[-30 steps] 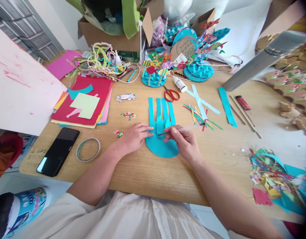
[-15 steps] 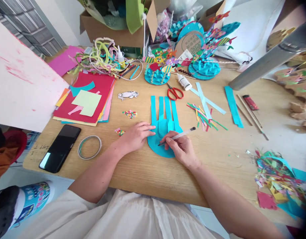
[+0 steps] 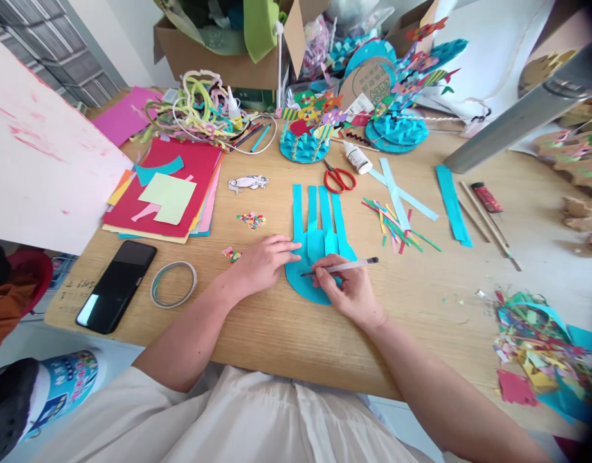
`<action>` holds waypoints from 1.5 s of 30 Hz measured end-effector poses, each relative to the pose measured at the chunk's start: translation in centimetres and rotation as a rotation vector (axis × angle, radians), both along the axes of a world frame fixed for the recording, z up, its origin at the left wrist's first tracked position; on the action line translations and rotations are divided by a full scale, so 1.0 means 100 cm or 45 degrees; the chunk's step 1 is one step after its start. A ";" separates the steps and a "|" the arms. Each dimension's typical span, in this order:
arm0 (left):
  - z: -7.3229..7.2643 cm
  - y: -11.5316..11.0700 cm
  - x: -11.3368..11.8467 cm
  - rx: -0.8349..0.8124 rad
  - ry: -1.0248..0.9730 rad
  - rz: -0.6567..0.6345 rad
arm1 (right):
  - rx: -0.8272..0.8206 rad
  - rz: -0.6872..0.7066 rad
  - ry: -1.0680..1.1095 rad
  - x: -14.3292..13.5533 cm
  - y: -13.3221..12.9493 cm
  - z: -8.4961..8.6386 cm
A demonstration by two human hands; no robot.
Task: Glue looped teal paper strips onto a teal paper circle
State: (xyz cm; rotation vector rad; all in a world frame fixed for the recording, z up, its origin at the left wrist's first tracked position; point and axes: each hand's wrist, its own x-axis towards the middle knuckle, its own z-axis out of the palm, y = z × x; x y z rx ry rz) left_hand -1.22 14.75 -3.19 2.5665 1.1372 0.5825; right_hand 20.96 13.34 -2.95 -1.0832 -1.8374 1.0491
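Observation:
A round blue paper disc [image 3: 303,287] lies on the table between my hands, with several blue paper strips [image 3: 312,204] running from it toward the far side. My left hand [image 3: 264,260] rests flat at the disc's left edge, fingertips touching it, fingers stretched out. In my right hand [image 3: 346,287] is a slim pencil [image 3: 348,265], gripped near its point, and the tip is at the disc's surface. Red-handled scissors [image 3: 340,179] lie just past the strips. Small piles of coloured paper bits [image 3: 251,220] sit beyond my left hand.
At left are a phone [image 3: 116,287], a tape roll [image 3: 173,285] and a stack of coloured paper [image 3: 180,154]. Beyond the scissors lies a glue bottle [image 3: 358,158]. Thin paper strips [image 3: 402,225], a grey pole [image 3: 512,122] and a scrap heap [image 3: 531,341] occupy the right.
The pencil has tilted flatter, and its tip has shifted slightly left and away from me on the disc. My left hand stays in place.

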 end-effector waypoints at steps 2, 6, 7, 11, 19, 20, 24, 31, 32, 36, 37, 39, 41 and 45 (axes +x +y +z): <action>0.000 0.000 0.000 -0.008 0.007 0.001 | 0.006 -0.041 0.018 -0.002 -0.001 0.000; 0.001 0.000 0.001 -0.013 0.006 0.006 | 0.034 -0.103 0.031 -0.005 -0.003 0.000; 0.001 0.000 0.001 -0.010 0.008 0.004 | 0.039 -0.125 0.026 -0.005 -0.003 0.000; 0.001 0.000 0.000 -0.002 0.007 -0.004 | 0.095 -0.195 0.040 -0.004 -0.003 -0.001; 0.000 0.000 -0.001 -0.009 0.004 -0.009 | 0.243 -0.228 0.155 0.000 -0.006 -0.001; 0.000 0.000 0.000 -0.010 0.006 -0.006 | 0.274 -0.263 0.206 0.001 -0.006 -0.001; 0.001 0.000 0.000 -0.010 0.020 -0.005 | 0.336 -0.448 0.404 0.005 -0.003 0.001; 0.001 0.001 0.000 -0.011 0.015 -0.013 | -0.002 -0.368 0.169 0.005 0.003 0.001; 0.001 0.001 0.000 -0.017 0.012 -0.012 | -0.013 -0.312 0.121 0.005 0.003 0.001; 0.001 0.001 0.000 -0.028 0.003 -0.007 | 0.017 -0.176 -0.020 0.001 0.002 0.001; 0.002 0.000 0.000 -0.033 0.005 -0.007 | 0.025 -0.165 -0.039 0.001 0.003 0.002; 0.002 0.000 0.000 -0.040 0.011 -0.006 | 0.038 -0.149 -0.059 0.000 0.003 0.002; 0.002 0.000 0.000 -0.038 0.016 -0.002 | 0.054 -0.135 -0.066 -0.001 0.003 0.003; 0.002 0.000 -0.001 -0.019 0.019 -0.005 | 0.063 -0.133 -0.081 -0.001 0.003 0.003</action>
